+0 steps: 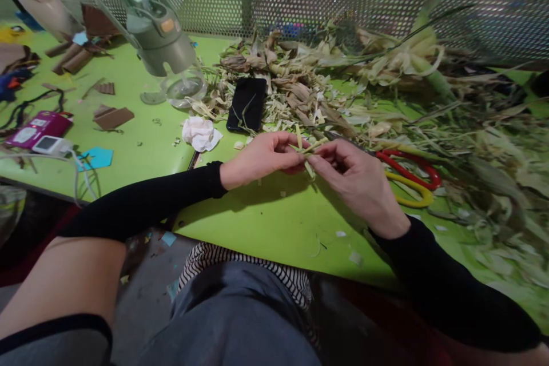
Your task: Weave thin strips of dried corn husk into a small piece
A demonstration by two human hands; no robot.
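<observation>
My left hand (270, 154) and my right hand (354, 174) meet over the green table (253, 229). Between their fingertips is a small piece made of crossed pale-green corn husk strips (300, 140), with ends sticking out up, down and to the right. Both hands are closed, pinching it from opposite sides. Just right of my right hand lie scissors with one red handle (422, 171) and one yellow handle (414, 200); their blades are mostly hidden behind that hand. A black phone (246, 104) lies beyond my left hand, and a crumpled white tissue (201, 132) rests left of it.
Heaped corn husks (300, 91) spread along the back and right side. A clear bottle with a grey-green lid (165, 40) stands at the back left. Cardboard scraps (114, 117), a magenta box (40, 128) and a white cable (79, 168) lie left. A perforated screen (206, 0) borders the table.
</observation>
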